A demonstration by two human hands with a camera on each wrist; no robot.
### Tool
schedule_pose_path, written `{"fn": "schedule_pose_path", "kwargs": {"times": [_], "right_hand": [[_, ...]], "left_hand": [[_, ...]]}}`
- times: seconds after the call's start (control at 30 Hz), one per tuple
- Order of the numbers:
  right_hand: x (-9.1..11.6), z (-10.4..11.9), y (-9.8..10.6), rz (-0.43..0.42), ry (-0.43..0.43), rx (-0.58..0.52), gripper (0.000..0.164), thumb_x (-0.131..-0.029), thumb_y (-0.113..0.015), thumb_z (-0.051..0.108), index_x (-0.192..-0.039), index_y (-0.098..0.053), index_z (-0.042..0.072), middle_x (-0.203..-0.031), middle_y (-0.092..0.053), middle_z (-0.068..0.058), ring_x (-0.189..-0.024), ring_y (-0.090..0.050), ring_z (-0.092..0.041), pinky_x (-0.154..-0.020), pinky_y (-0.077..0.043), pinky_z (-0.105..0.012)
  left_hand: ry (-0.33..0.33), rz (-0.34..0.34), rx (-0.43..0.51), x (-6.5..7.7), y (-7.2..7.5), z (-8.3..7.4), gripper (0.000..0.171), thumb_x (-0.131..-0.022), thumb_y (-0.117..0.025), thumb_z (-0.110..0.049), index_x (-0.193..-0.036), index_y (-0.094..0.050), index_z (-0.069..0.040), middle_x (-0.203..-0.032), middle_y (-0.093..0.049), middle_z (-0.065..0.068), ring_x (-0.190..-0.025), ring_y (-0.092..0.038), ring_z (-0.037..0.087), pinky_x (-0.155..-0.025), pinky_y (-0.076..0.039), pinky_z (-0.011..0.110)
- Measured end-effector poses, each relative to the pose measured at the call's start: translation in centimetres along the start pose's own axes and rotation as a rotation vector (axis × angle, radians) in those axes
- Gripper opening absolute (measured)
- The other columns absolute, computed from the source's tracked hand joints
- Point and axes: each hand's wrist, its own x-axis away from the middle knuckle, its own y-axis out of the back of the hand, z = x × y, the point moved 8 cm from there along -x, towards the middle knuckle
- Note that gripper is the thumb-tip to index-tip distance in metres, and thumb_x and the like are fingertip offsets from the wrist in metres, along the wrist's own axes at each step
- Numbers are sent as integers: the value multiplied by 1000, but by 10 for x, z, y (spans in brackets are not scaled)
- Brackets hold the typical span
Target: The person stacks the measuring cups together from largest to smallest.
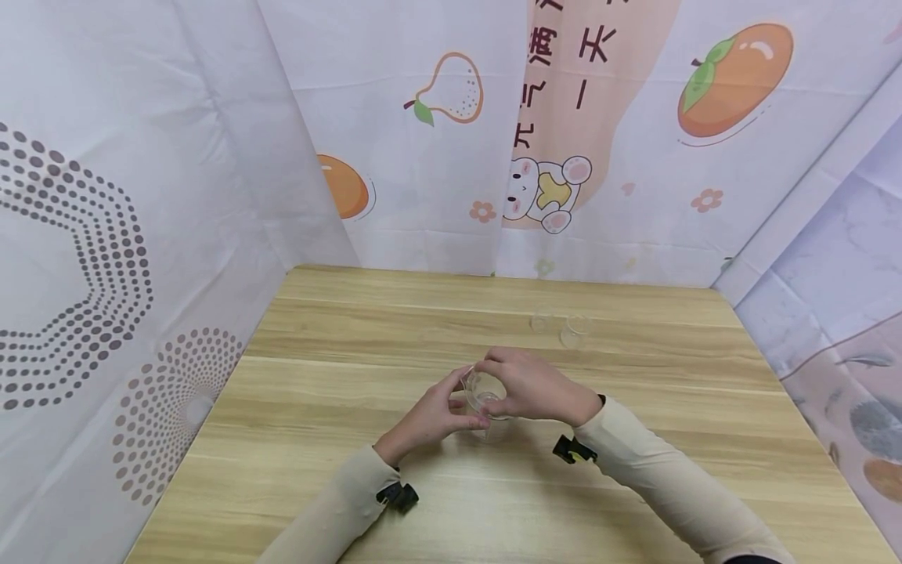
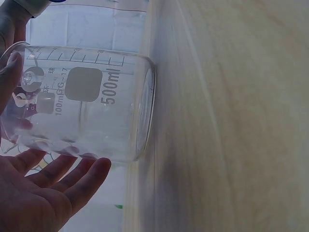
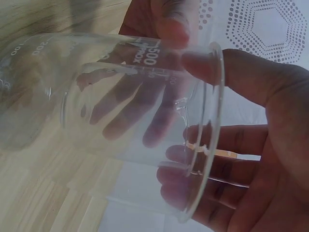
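A clear glass 500 ml beaker [image 2: 108,128] stands upright on the wooden table. Inside its upper part is a smaller glass beaker [image 3: 116,108] with a 100 ml marking, its base raised above the large beaker's bottom. My left hand [image 1: 433,419] holds the large beaker from the left; its fingers [image 2: 89,179] lie along the glass. From above and the right, my right hand [image 1: 535,384] grips the small beaker near the rims, with thumb and fingers on opposite sides. Glass and overlapping fingers make the exact contacts hard to see.
Two smaller clear glass vessels, one [image 1: 543,319] beside the other [image 1: 574,334], stand farther back, right of centre. A printed curtain [image 1: 423,188] hangs behind the table [image 1: 338,329], and more cloth hangs at both sides.
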Motion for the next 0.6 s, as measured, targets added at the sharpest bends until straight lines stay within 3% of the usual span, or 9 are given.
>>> {"fn": "schedule_pose_path", "kwargs": {"times": [0.4, 0.6], "right_hand": [[-3, 2, -6, 55, -5, 102, 50, -75, -83, 37, -114, -69, 9, -95, -63, 0, -81, -60, -12, -68, -55, -25], [-3, 4, -13, 113, -12, 165, 53, -76, -81, 40, -116, -66, 8, -95, -68, -3, -80, -66, -16, -65, -57, -31]], "left_hand": [[-5, 1, -5, 1, 1, -1, 93, -80, -80, -36, -154, -27, -15, -154, -37, 13, -129, -50, 41, -100, -52, 47], [-14, 0, -1, 0, 0, -1, 92, -80, -80, -34, -154, -28, -16, -153, -39, 12, -128, -52, 42, -101, -52, 47]]}}
